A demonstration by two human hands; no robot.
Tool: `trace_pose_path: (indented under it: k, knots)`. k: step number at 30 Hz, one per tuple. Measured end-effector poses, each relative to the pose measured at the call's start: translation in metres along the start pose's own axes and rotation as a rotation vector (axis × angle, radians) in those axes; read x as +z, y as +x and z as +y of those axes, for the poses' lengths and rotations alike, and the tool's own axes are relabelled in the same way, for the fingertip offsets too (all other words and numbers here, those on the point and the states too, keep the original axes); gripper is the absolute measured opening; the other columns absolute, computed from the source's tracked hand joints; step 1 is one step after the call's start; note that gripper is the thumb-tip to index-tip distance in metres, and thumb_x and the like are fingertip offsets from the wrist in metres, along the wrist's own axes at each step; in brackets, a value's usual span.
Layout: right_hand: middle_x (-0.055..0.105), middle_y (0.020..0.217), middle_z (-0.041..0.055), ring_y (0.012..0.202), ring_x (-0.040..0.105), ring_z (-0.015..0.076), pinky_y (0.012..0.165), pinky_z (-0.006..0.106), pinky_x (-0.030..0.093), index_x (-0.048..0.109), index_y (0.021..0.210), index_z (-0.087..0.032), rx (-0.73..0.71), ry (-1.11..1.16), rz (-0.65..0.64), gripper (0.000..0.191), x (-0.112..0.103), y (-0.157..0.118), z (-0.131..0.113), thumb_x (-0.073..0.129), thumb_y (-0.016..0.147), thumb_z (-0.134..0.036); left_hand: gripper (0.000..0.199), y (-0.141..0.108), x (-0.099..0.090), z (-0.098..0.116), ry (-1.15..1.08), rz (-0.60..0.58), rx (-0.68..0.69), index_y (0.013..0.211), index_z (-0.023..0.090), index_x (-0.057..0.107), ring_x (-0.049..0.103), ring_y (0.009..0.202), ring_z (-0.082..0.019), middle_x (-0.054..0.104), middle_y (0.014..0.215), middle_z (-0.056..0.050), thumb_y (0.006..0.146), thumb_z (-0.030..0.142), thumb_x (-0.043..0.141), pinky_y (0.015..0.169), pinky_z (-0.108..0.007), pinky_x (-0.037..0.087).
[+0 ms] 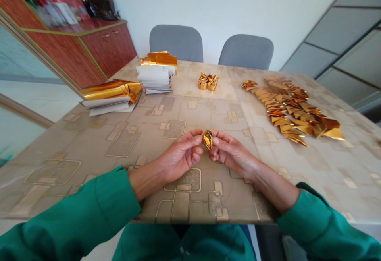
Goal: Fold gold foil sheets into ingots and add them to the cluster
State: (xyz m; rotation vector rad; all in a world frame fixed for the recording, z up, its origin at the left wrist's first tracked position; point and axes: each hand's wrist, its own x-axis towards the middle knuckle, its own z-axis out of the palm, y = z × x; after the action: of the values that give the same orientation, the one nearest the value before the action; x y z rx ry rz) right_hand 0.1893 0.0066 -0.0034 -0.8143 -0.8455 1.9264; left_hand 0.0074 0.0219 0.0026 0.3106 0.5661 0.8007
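Note:
Between my two hands, above the near half of the table, is a small folded gold foil paper ingot (207,139), its hollow side facing me. The fingers of my left hand (185,153) are closed on its left edge, with the thumb along the top. My right hand (233,152) pinches its right edge between thumb and fingers. Beyond my hands stands a small cluster of finished-looking gold foil ingots (208,82). To the right lie overlapping rows of folded gold paper pieces (290,106).
At the left are a stack of pale-backed gold sheets (156,78) and a second fanned stack (113,95). The patterned tablecloth (143,122) covers the table. Two grey chairs (176,42) stand behind it, and a wooden cabinet (101,48) is at the back left.

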Motion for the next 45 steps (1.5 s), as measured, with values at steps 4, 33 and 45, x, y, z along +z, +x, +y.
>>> trace_pose_path:
  k: [4, 33, 45]
  knots:
    - [0.06, 0.069, -0.0038, 0.055, 0.048, 0.0058, 0.054, 0.019, 0.04, 0.062, 0.09, -0.018, 0.046, -0.002, -0.026, 0.024, 0.001, -0.001, 0.0, 0.078, 0.08, -0.032, 0.009, -0.001, -0.003, -0.001, 0.079, -0.045, -0.005, 0.096, 0.014, 0.065, 0.061, 0.055, -0.006, 0.064, 0.078, -0.001, 0.087, 0.011, 0.064, 0.048, -0.013, 0.052]
    - [0.031, 0.047, -0.011, 0.044, 0.015, 0.0055, 0.041, 0.018, 0.017, 0.053, 0.069, -0.018, 0.095, 0.015, -0.127, 0.034, 0.005, -0.007, -0.002, 0.072, 0.084, -0.041, 0.013, -0.007, 0.0, 0.004, 0.128, -0.219, -0.087, 0.097, 0.016, 0.063, 0.07, 0.066, -0.013, 0.069, 0.08, -0.002, 0.086, 0.019, 0.067, 0.06, -0.022, 0.06]
    - [0.04, 0.055, -0.0082, 0.052, 0.026, 0.0074, 0.051, 0.022, 0.026, 0.055, 0.071, -0.019, 0.107, 0.011, -0.065, 0.031, 0.004, -0.005, 0.006, 0.079, 0.079, -0.037, 0.019, -0.012, 0.005, 0.003, 0.274, -0.09, -0.037, 0.093, 0.017, 0.06, 0.064, 0.063, -0.01, 0.065, 0.076, 0.0, 0.077, 0.016, 0.069, 0.054, -0.018, 0.054]
